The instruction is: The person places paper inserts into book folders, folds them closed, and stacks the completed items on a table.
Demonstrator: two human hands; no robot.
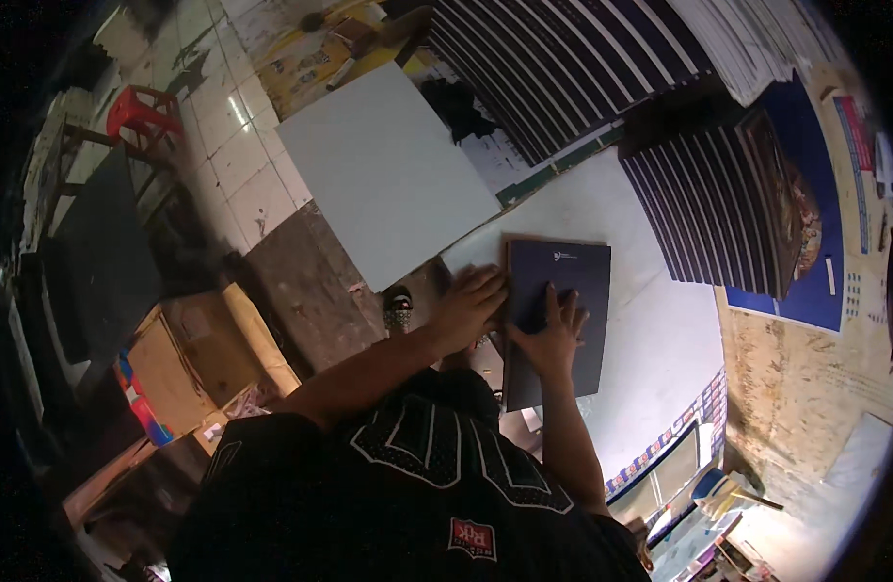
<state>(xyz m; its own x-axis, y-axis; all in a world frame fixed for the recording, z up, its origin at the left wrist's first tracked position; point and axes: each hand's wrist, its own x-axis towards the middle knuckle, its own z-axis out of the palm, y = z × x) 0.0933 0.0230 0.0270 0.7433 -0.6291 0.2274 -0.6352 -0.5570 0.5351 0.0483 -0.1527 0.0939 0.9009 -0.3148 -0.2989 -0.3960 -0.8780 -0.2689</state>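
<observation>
Red stool (141, 109): far left of the dark blue cover, on the tiled floor.
Cardboard box (190, 359): left of the cover, lower down.
White sheet (383, 170): up and left of the cover.
Left hand (469, 306): fingers together, flat against the cover's left edge.
Dark blue cover (563, 291): flat on the white tabletop (660, 339).
Right hand (553, 335): fingers spread, pressing on the cover's lower middle.
Striped stack (703, 209): just right of the cover, above it.
</observation>
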